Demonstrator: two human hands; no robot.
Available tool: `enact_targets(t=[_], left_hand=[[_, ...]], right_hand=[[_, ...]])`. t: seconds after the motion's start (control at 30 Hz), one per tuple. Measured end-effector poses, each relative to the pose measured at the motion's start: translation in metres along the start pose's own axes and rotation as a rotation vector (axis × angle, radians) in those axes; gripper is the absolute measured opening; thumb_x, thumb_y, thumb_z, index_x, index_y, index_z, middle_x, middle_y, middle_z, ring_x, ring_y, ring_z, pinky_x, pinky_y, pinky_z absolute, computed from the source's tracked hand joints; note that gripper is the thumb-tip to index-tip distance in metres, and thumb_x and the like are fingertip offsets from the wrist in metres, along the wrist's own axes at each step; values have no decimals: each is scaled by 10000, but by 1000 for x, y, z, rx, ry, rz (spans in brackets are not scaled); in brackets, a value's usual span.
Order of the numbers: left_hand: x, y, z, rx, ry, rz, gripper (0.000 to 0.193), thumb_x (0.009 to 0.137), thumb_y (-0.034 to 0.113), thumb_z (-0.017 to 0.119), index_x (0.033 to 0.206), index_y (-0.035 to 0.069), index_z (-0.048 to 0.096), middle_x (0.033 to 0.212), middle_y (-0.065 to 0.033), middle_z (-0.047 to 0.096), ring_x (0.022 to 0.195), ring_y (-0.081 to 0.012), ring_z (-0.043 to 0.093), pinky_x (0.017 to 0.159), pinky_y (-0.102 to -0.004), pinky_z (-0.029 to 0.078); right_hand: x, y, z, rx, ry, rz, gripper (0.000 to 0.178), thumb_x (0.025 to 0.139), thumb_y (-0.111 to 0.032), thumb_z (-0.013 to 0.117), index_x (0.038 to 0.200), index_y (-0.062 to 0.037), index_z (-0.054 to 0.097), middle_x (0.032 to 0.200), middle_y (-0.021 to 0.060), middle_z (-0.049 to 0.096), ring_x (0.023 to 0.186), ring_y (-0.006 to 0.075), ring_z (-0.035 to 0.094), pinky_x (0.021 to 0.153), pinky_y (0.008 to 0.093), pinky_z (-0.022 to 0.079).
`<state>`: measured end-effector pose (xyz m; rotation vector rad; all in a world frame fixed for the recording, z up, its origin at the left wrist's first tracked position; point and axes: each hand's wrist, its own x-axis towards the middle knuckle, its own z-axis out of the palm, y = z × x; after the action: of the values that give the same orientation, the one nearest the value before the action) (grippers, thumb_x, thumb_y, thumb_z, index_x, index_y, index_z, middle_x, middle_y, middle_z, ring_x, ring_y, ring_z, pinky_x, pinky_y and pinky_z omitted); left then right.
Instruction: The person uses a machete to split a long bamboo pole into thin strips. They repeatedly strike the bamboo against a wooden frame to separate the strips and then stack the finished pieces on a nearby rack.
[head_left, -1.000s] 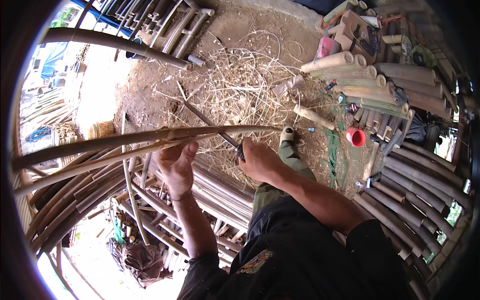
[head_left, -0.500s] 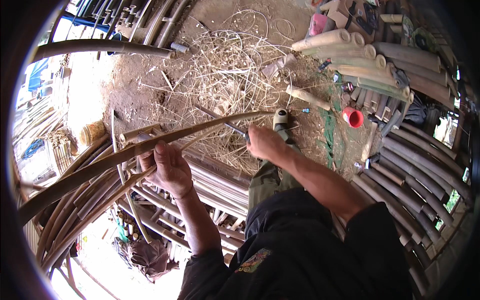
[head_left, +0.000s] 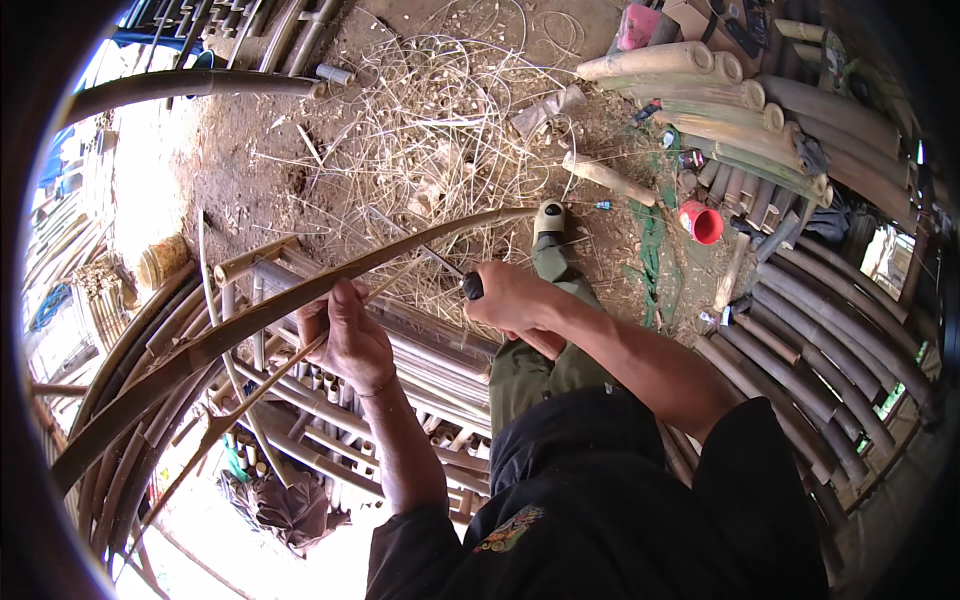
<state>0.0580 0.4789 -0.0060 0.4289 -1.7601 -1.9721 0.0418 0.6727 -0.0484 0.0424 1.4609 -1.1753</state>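
A long split bamboo strip (head_left: 250,318) runs from the lower left up to the toe of my shoe (head_left: 550,218). My left hand (head_left: 352,340) is closed around it near the middle, thumb on its near edge. A thinner bamboo sliver (head_left: 225,425) passes under the same hand, its far end running close beneath the wide strip. In my right hand (head_left: 515,300) is a knife (head_left: 472,285), gripped by its dark handle. Its slim blade points up and left, crossing the strip between my left hand and the shoe; whether it touches cannot be told.
Curly bamboo shavings (head_left: 450,130) cover the ground ahead. Thick bamboo poles (head_left: 700,90) lie stacked at the right, near a red cup (head_left: 703,222) and a green net (head_left: 650,260). A bamboo rack (head_left: 330,410) stands below my left arm; a bundle of curved bamboo (head_left: 150,400) leans farther left.
My right hand and the knife have shifted left and slightly down, toward my body. The thin sliver's near end has swung lower, away from the wide strip. My left hand keeps its hold.
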Motion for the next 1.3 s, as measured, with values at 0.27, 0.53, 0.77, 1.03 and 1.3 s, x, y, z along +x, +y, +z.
enact_targets(t=[0.27, 0.53, 0.77, 1.03, 1.3], left_hand=[[9, -2, -2, -162, -67, -68, 62, 924, 44, 626, 906, 88, 586, 561, 64, 313, 474, -43, 229, 437, -225, 197], [23, -4, -7, -109, -18, -87, 190, 935, 56, 607, 777, 117, 520, 551, 72, 295, 462, -33, 222, 420, -222, 197], [38, -13, -25, -88, -60, -34, 440, 986, 160, 550, 617, 174, 312, 545, 63, 214, 483, -53, 186, 439, -248, 181], [49, -37, -45, -87, -154, 45, 300, 985, 213, 526, 1175, -19, 509, 828, -29, 387, 689, -92, 367, 694, -274, 395], [17, -159, -39, -41, -105, -267, 135, 880, 33, 675, 1013, 14, 658, 931, -112, 695, 891, -179, 665, 886, -343, 528]], right_hand=[[54, 78, -9, -618, 292, 21, 283, 907, -200, 604, 1017, 48, 526, 627, 84, 584, 472, 165, 550, 361, 340, 443], [54, 68, -11, -418, 196, -32, 337, 936, -292, 599, 974, 33, 519, 624, 67, 567, 464, 171, 549, 367, 346, 428], [116, 76, 6, -463, 457, -799, 214, 946, -239, 587, 883, -53, 502, 590, 31, 513, 418, 108, 449, 321, 266, 426], [236, 224, -54, -600, 510, 26, 303, 886, -192, 634, 1007, 50, 498, 653, 102, 583, 554, 222, 592, 444, 332, 524], [245, 228, -53, -488, 472, -33, 208, 773, -57, 712, 827, 29, 529, 621, 104, 579, 508, 196, 582, 401, 306, 470]])
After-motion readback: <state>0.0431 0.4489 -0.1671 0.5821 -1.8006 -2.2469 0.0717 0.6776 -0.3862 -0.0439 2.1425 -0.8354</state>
